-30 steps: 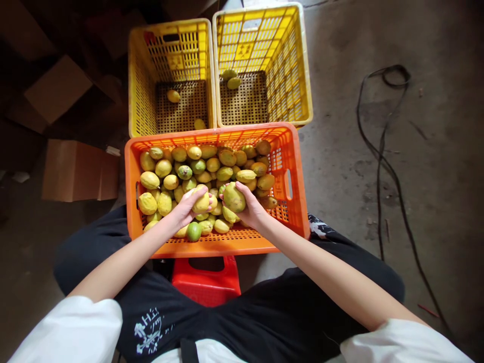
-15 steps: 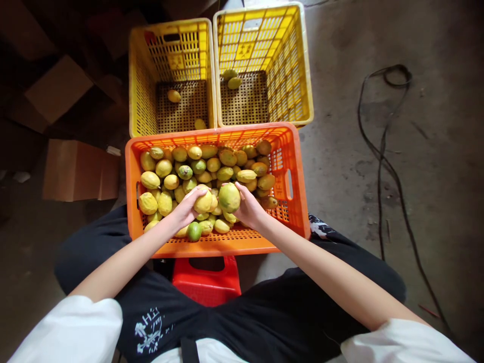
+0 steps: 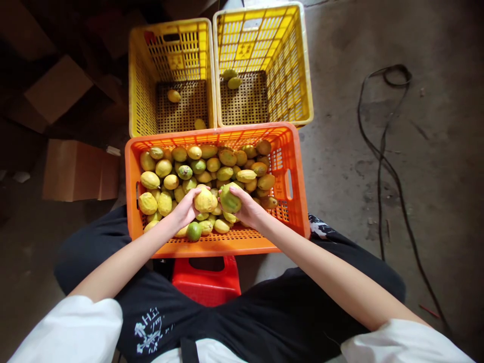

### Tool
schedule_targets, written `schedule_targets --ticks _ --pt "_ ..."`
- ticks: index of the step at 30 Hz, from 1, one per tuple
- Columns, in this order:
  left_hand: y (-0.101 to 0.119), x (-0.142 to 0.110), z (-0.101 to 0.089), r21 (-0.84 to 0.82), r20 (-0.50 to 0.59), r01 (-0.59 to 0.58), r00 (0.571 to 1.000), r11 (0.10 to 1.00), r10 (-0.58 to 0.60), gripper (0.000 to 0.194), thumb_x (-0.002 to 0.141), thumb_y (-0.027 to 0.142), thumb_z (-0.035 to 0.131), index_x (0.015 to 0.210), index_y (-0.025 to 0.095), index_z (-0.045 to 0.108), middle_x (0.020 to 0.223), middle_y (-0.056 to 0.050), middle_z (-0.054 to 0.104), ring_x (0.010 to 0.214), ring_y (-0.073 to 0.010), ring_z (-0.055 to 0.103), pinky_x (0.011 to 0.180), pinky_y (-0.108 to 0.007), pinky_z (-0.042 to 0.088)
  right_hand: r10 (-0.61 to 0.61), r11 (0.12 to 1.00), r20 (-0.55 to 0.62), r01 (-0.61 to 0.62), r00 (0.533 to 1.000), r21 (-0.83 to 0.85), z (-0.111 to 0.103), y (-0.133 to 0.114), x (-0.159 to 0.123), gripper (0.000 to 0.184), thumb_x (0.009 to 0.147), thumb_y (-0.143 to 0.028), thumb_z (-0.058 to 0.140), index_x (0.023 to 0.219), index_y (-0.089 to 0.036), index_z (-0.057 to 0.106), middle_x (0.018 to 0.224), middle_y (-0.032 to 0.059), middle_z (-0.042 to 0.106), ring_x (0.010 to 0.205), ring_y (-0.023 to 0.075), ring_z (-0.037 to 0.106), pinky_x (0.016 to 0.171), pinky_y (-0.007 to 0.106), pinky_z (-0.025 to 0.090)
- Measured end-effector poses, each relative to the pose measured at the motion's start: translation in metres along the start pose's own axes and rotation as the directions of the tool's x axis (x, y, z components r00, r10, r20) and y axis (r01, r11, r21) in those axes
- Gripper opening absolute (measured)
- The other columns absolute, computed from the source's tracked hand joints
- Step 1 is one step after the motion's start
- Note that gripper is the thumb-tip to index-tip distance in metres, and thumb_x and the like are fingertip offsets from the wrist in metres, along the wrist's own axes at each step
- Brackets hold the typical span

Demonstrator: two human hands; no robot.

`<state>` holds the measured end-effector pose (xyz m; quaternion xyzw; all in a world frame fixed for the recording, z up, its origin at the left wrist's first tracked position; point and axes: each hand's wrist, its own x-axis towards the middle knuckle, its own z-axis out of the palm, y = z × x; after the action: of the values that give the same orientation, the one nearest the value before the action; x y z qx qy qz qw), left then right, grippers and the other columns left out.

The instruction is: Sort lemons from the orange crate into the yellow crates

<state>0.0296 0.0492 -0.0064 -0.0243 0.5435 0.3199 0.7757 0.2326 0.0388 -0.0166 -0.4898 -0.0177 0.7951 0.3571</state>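
In the head view, a dim room with a stained concrete floor [image 3: 336,166] is shown from above. An orange crate [image 3: 219,247], filled with yellow and green fruits, is set between dark-trousered knees, with a red stool [image 3: 206,290] visible at its near edge.

Above the fruit pile, a knobbly yellow fruit [image 3: 205,200] is grasped by the curled fingers of the left hand [image 3: 186,207]. Just beside it, a green fruit [image 3: 230,198] is gripped by the right hand [image 3: 248,207], its thumb laid on top. Other fruits are crowded close around and beneath both hands.

Beyond the far rim, two yellow crates are placed side by side: two yellowish fruits are held in the left crate [image 3: 143,101], two greenish ones in the right crate [image 3: 287,80]. A cardboard box [image 3: 75,171] is seen at left — and a dark cable [image 3: 395,176] is looped over the floor at right.
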Motion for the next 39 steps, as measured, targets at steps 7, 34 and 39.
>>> schedule_targets --ticks 7,34,39 --pt "0.0026 -0.0036 0.0055 -0.046 -0.103 0.023 0.994 0.999 -0.028 0.018 0.100 0.026 0.074 0.114 0.015 0.076 0.103 -0.014 0.085 0.091 -0.0295 0.087 0.076 -0.037 0.074 -0.010 1.000 -0.065 0.010 0.998 -0.004 -0.0001 0.0020 0.0007 0.023 0.082 -0.034 0.094 0.085 -0.029 0.071 0.088 0.0037 0.083 0.095 0.0278 0.084 0.075 0.034 0.071" --pt "-0.0053 0.0051 -0.0013 0.046 -0.104 -0.098 0.989 0.994 0.102 0.032 0.095 0.040 0.092 0.111 0.016 0.077 0.087 -0.006 0.082 0.087 -0.0259 0.087 0.074 -0.030 0.069 0.047 0.998 -0.045 -0.046 0.998 0.035 -0.0050 0.0017 0.0030 0.038 0.080 -0.051 0.095 0.098 -0.030 0.070 0.095 0.0080 0.086 0.106 0.0369 0.088 0.072 0.042 0.075" --pt "-0.0041 0.0020 0.0002 0.053 -0.063 -0.052 0.997 0.997 0.055 0.044 0.097 0.039 0.089 0.132 0.015 0.080 0.100 -0.012 0.087 0.097 -0.0300 0.089 0.083 -0.035 0.072 0.055 0.993 -0.059 -0.049 0.997 0.103 -0.0026 0.0000 0.0042 0.026 0.093 -0.049 0.083 0.106 -0.028 0.075 0.096 0.0086 0.088 0.107 0.0347 0.089 0.079 0.042 0.076"
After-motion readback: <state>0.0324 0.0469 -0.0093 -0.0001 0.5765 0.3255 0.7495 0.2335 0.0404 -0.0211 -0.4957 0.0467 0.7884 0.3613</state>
